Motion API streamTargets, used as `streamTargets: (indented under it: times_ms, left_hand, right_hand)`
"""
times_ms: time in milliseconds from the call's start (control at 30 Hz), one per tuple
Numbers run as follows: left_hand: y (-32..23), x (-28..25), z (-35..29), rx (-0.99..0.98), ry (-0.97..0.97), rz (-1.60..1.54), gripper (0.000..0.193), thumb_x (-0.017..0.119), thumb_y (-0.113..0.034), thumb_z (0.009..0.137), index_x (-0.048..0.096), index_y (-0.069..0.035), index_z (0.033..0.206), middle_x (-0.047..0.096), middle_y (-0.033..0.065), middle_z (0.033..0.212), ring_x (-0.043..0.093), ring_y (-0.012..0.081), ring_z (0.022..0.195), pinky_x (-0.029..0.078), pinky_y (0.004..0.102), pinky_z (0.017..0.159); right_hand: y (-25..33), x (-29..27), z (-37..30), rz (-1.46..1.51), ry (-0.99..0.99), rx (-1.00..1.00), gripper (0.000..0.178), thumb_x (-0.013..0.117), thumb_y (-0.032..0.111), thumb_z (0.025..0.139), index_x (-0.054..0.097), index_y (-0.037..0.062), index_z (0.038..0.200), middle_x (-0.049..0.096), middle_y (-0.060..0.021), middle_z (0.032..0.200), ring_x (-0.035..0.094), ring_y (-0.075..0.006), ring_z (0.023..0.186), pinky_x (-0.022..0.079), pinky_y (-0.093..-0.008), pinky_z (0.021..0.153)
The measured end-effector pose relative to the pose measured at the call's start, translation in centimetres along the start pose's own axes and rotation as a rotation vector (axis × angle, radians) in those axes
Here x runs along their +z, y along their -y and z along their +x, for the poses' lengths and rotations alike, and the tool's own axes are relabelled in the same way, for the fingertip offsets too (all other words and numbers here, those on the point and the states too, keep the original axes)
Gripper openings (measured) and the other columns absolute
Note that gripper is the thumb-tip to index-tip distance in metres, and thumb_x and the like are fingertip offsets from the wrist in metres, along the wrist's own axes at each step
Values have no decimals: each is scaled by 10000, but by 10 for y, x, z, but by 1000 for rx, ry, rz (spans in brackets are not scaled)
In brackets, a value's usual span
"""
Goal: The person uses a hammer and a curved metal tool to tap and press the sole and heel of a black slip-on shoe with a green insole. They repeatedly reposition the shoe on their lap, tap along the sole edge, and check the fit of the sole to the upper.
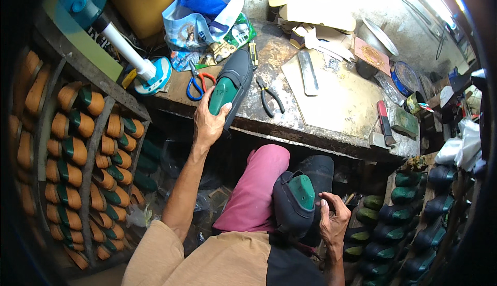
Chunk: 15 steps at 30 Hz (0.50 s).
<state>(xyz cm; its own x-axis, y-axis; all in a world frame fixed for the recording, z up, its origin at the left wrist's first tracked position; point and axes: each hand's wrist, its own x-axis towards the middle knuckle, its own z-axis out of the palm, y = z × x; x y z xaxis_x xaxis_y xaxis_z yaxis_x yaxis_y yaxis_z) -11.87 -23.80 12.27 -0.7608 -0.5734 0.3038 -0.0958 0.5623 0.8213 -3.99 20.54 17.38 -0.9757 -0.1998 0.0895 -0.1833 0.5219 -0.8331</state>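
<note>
On the bench's front edge, my left hand [208,124] is closed around the heel end of a dark loafer [239,71] with a green shoe last [223,94] inside. A second dark shoe [292,218], also on a green last [301,192], rests heel-up on my lap against the pink-clad knee [264,177]. Just right of it is my right hand [335,217], its fingers bent and a little apart, with nothing visible between them. Red-and-blue-handled pliers [195,84] lie left of the loafer, and black-handled pliers [270,97] lie to its right.
Racks of tan shoes on green lasts [72,151] stand at left, dark ones [404,208] at right. The bench [259,125] carries a blue bag [204,14], a white-and-teal stand [150,73], a board [331,104], a metal strip [308,73] and a red-handled tool [384,123].
</note>
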Motion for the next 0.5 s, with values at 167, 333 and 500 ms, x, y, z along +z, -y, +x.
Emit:
streamTargets:
  times_ms: [167,333,500]
  left_hand:
    - [0,-18,15,-123,79,-517,461,794,-97,1049,701,41,1479,782,85,1310,710,167,1156,564,343,1051]
    - [-22,-44,-1,-433,62,-849,499,773,-144,1060,686,21,1522,763,89,1329,718,181,1180,563,339,1086]
    - [-75,-42,-45,-470,187,-968,602,806,-133,1039,631,5,1598,775,109,1347,752,197,1198,616,354,1062]
  right_hand:
    - [-3,-4,-13,124,10,96,179,648,-55,1081,772,-92,1205,813,-172,1095,808,-211,898,663,-334,800]
    - [25,-13,1,147,-20,-11,182,664,-77,1054,773,-88,1199,813,-181,1096,811,-228,950,671,-343,814]
    - [79,-25,39,-197,55,-512,481,827,-35,904,743,-6,1376,793,-212,1236,794,-393,1078,633,-447,969]
